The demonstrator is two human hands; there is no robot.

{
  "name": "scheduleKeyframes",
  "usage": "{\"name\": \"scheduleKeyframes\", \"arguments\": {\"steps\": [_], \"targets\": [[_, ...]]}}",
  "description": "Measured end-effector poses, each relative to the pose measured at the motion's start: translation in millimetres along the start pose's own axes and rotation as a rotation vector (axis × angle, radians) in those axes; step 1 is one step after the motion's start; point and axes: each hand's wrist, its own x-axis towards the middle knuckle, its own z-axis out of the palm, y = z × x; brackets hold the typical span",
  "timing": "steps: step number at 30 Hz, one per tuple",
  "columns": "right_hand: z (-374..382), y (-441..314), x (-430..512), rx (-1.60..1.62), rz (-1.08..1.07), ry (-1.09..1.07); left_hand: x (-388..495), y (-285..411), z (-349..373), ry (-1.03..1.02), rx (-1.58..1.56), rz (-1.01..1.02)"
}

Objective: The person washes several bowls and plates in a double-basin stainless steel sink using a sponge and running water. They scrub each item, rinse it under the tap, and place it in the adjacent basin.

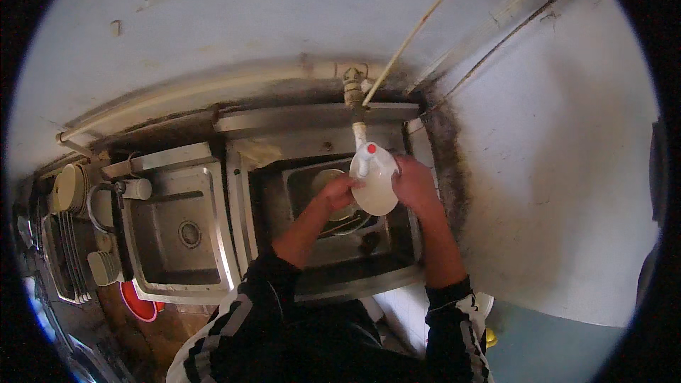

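Both my hands hold a pale oval dish (379, 197) over the right-hand sink, directly below a white tap (364, 162) with a red mark on top. My left hand (339, 192) pinches the dish's left rim. On its right edge, my right hand (416, 182) grips the dish, with some fingers hidden. Beneath the hands, the metal sink (324, 258) contains a round dish (325, 175) and a clear-rimmed bowl (354, 230), partly covered by the oval dish and my left hand. Thin sticks lie by the bowl, too dim to identify.
Left of me is a second metal sink (170, 247) with a drain and a curved faucet (96, 207). Stacked plates (72, 189), trays (66, 255) and small dishes (104, 267) stand beyond it. A red basin (139, 306) sits below. A wall (532, 197) rises close on the right.
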Motion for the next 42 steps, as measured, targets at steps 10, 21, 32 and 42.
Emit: {"name": "scheduleKeyframes", "arguments": {"steps": [10, 21, 32, 42], "targets": [[238, -5, -40, 0.973, 0.378, 0.343, -75, 1, 76, 0.553, 1.187, 0.404], [221, -82, -14, 1.132, 0.508, 0.284, -115, 13, 32, 0.721, 1.136, 0.341], [304, -39, -8, 1.089, 0.526, 0.284, -114, 25, 15, 0.543, 1.218, 0.315], [218, -42, -7, 0.958, 0.487, 0.369, -112, 1, 16, 0.640, 1.120, 0.410]]}}
